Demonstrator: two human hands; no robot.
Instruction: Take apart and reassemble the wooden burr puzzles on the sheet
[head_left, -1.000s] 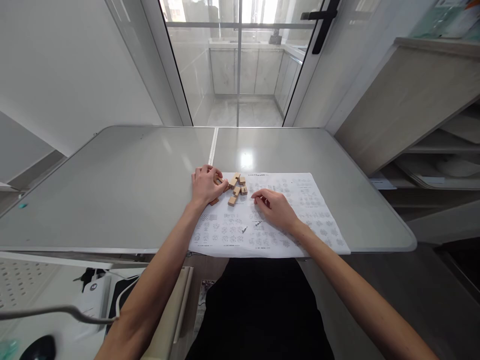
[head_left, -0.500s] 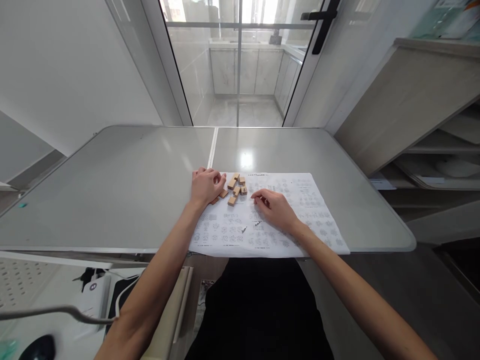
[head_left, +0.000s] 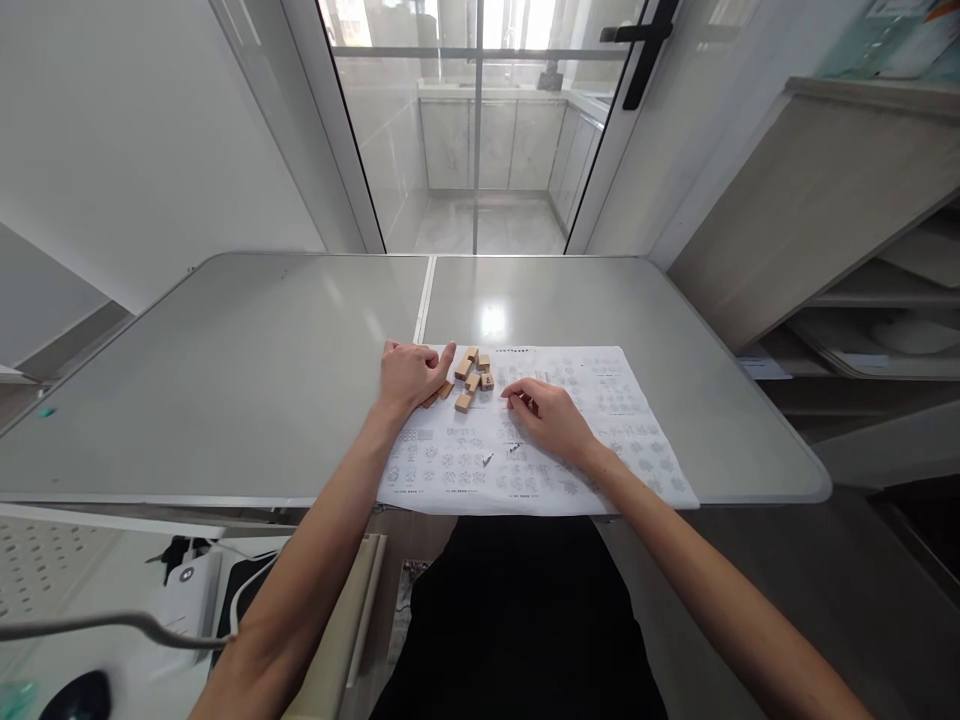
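Note:
Several small wooden blocks [head_left: 470,376] lie in a loose cluster on a white printed sheet [head_left: 600,430] spread over the grey table [head_left: 247,370]. My left hand [head_left: 409,375] rests at the sheet's far left corner, fingers loosely curled and one finger stretched toward the blocks; a block [head_left: 430,400] peeks out from under it. My right hand [head_left: 547,415] lies on the sheet just right of the blocks, fingers curled with the tips pressed to the paper. Nothing shows in either hand.
A glass sliding door [head_left: 480,120] stands behind the table. A wooden shelf unit [head_left: 847,220] is at the right. Low at the left sit a white device with a cable [head_left: 184,590] and a dark mouse [head_left: 75,695].
My left hand has drawn back slightly from the blocks and one finger now points out toward them. My right hand has stayed where it was.

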